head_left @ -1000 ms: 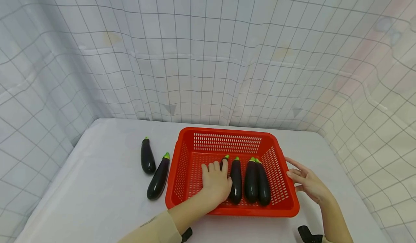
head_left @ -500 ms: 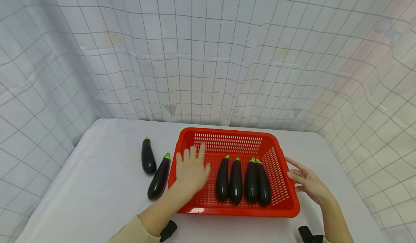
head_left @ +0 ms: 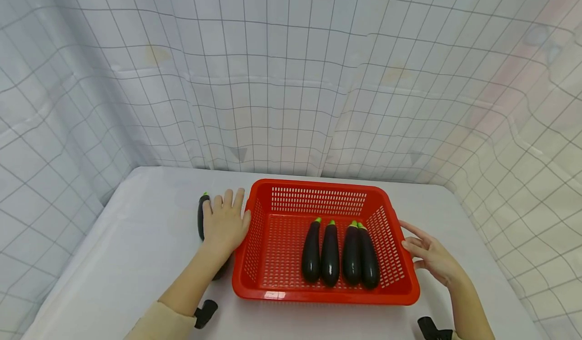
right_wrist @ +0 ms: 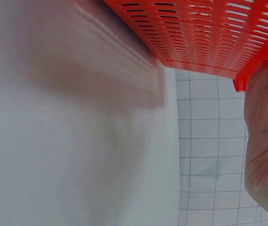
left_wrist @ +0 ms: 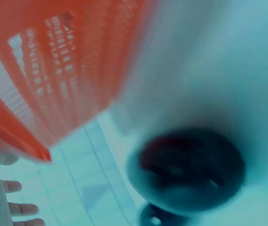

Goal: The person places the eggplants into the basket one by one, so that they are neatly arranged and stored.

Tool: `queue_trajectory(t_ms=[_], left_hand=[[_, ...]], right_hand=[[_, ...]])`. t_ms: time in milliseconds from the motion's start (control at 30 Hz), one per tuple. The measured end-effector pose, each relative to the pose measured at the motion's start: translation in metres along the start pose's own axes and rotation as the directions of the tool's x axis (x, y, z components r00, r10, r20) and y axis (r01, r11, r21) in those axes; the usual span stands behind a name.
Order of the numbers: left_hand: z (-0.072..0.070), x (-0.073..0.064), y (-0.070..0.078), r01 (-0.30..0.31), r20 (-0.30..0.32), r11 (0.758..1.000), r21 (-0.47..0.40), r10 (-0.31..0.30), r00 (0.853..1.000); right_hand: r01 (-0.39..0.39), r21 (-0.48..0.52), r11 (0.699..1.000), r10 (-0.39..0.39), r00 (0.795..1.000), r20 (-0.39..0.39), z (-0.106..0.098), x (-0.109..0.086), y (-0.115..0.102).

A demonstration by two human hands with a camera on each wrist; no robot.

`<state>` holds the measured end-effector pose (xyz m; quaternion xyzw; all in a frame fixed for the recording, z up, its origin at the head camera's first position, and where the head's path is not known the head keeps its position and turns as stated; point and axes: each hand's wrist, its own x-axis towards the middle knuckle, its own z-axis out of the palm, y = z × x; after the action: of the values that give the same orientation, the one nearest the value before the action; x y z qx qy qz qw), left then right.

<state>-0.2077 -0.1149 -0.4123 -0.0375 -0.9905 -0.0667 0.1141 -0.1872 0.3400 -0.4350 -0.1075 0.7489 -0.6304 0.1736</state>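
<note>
Red basket (head_left: 327, 296) touches right hand (head_left: 432, 258), pinch unclear; left hand (head_left: 225, 227), fingers spread over eggplants (left_wrist: 195, 172), suggests a pick-up step, next needing grip.

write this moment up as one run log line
left hand: open, over two eggplants beside basket | right hand: at basket's right rim | inside basket: four eggplants
</note>
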Motion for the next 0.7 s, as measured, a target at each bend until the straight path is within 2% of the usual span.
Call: queue_trajectory(t_ms=[233, 500, 700], left_hand=[[0.015, 0.008, -0.035, 0.019, -0.038, 1.000, -0.023, -0.020, 0.999], [0.031, 0.011, -0.066, 0.094, 0.008, 0.994, -0.055, -0.093, 0.996], [0.046, 0.009, -0.084, 0.172, 0.047, 0.983, -0.064, -0.169, 0.984]], right_hand=[[0.007, -0.002, 1.000, -0.007, 1.000, 0.002, 0.000, 0.000, 0.001], [0.008, 0.002, 1.000, -0.008, 1.000, 0.003, 0.000, -0.001, 0.001], [0.006, 0.008, 1.000, -0.007, 1.000, 0.005, 0.000, 0.000, 0.001]])
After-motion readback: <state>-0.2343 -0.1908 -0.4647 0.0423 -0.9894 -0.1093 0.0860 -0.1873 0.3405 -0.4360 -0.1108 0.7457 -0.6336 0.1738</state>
